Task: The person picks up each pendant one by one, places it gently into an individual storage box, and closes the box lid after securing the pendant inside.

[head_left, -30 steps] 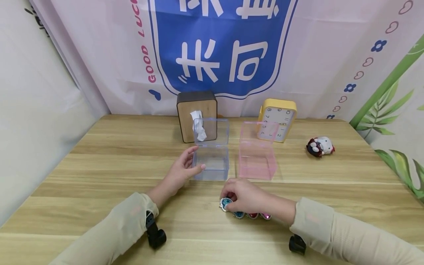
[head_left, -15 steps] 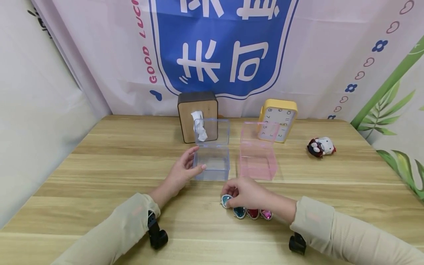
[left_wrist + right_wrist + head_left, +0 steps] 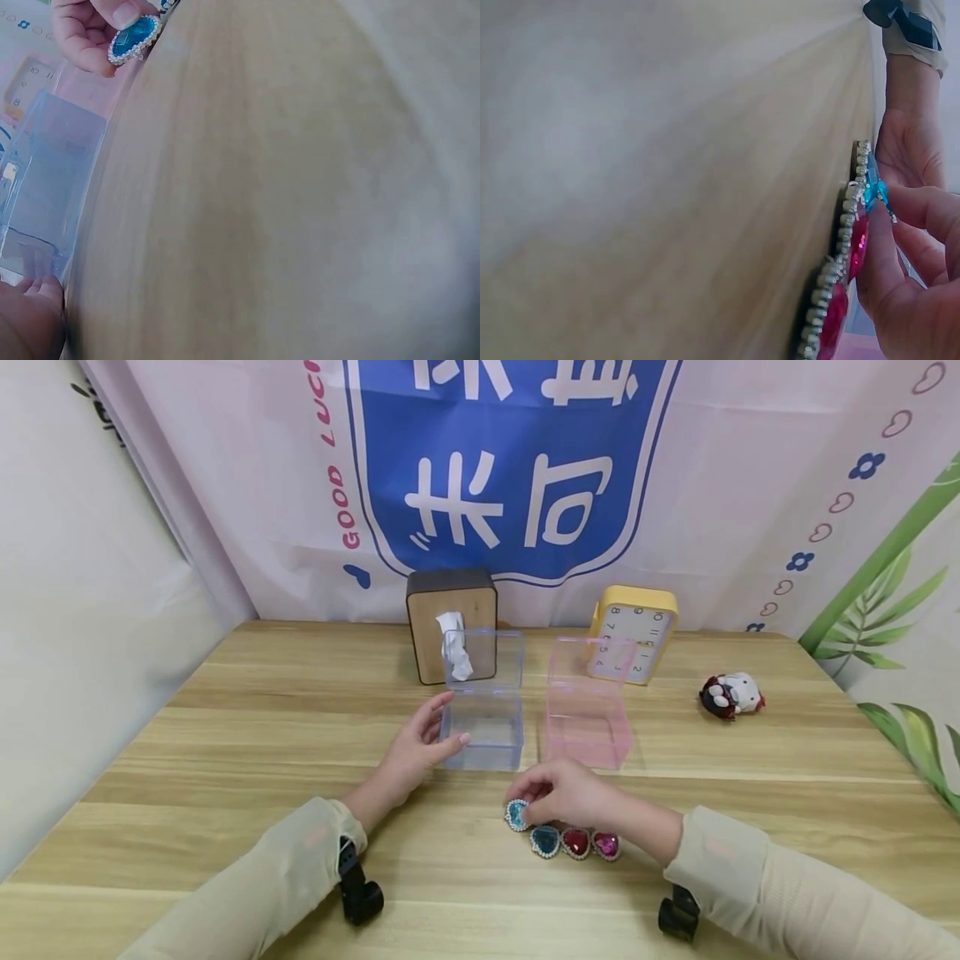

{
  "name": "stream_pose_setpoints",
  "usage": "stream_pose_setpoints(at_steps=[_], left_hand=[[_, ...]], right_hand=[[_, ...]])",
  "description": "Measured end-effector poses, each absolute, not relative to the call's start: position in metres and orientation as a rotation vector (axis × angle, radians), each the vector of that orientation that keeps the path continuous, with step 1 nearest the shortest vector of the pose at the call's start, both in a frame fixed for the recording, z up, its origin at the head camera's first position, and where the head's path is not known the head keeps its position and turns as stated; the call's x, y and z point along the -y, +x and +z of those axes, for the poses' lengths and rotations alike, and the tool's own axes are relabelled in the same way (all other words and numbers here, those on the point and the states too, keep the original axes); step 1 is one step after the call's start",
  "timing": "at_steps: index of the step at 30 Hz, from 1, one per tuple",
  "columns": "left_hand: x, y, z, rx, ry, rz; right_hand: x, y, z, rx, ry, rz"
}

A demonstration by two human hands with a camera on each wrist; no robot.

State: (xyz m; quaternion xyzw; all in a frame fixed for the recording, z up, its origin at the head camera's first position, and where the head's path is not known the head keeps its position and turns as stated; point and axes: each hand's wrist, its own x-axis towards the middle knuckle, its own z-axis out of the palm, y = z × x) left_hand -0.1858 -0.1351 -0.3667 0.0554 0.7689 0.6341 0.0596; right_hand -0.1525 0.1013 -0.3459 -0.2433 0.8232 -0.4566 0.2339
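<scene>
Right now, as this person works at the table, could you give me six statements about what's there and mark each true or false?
1. The right hand pinches the light blue heart. True.
2. The blue box is shut. False: it stands open, like the pink box.
3. The red heart lies between the dark blue heart and the pink heart. True.
4. The left hand grips the pink box. False: it holds the blue box.
5. The clock stands behind the pink box. True.
6. The toy lies left of the clock. False: it lies to the right.
</scene>
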Motion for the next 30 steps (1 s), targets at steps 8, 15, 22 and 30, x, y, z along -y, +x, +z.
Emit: stream_pose_setpoints(at_steps=[8, 15, 22, 30], left_hand=[[0.134, -0.186, -0.366, -2.33, 0.16, 1.918], [0.134, -0.185, -0.367, -2.323, 0.167, 1.931], [0.133, -0.185, -0.367, -2.296, 0.157, 1.967], [0.133, -0.184, -0.367, -2.276, 0.157, 1.983]], right_hand=[[-0.105, -0.153, -0.34, -2.251, -0.58, -1.298], [-0.107, -0.153, -0.333, -2.178, -0.539, -1.406], [-0.109, -0.156, -0.329, -2.087, -0.499, -1.519], [-0.11, -0.161, -0.323, -2.104, -0.493, -1.557]])
